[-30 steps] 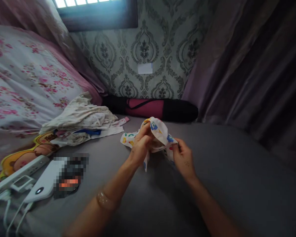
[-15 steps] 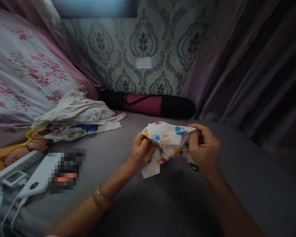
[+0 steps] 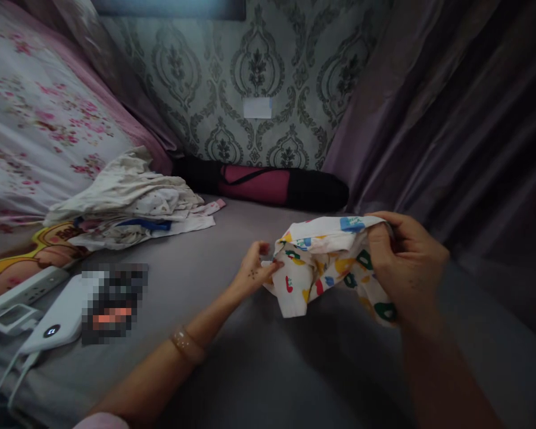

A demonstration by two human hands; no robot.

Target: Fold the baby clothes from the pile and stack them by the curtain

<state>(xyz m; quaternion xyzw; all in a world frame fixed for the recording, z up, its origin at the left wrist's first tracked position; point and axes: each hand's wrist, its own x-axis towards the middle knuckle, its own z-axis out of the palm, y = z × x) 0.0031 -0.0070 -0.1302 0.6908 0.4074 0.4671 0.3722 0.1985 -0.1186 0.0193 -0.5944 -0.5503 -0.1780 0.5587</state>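
A small white garment (image 3: pixel 326 235) with a colourful print of red, blue, yellow and green shapes hangs above the bed, one short sleeve-like part drooping at its left. My right hand (image 3: pixel 408 259) pinches its upper right edge between thumb and fingers. At the garment's left end is my left hand (image 3: pixel 254 268), its thumb and fingers apart, with the thumb at the cloth. Some of its fingertips are hidden or blurred. Folds conceal which kind of garment it is.
A pile of light clothes (image 3: pixel 134 202) lies at the left on the grey bedsheet (image 3: pixel 232 369). Nearer are a yellow cartoon cushion (image 3: pixel 22 268), a power strip (image 3: pixel 31 292), a white power bank (image 3: pixel 65 313) with cables and a pixelated item. A black and maroon long bag (image 3: pixel 254 185) lies along the wall.
My right hand has moved right, carrying the garment with it. My left hand's fingers have loosened from their closed grip on the garment's left end, and the cloth there hangs more spread.
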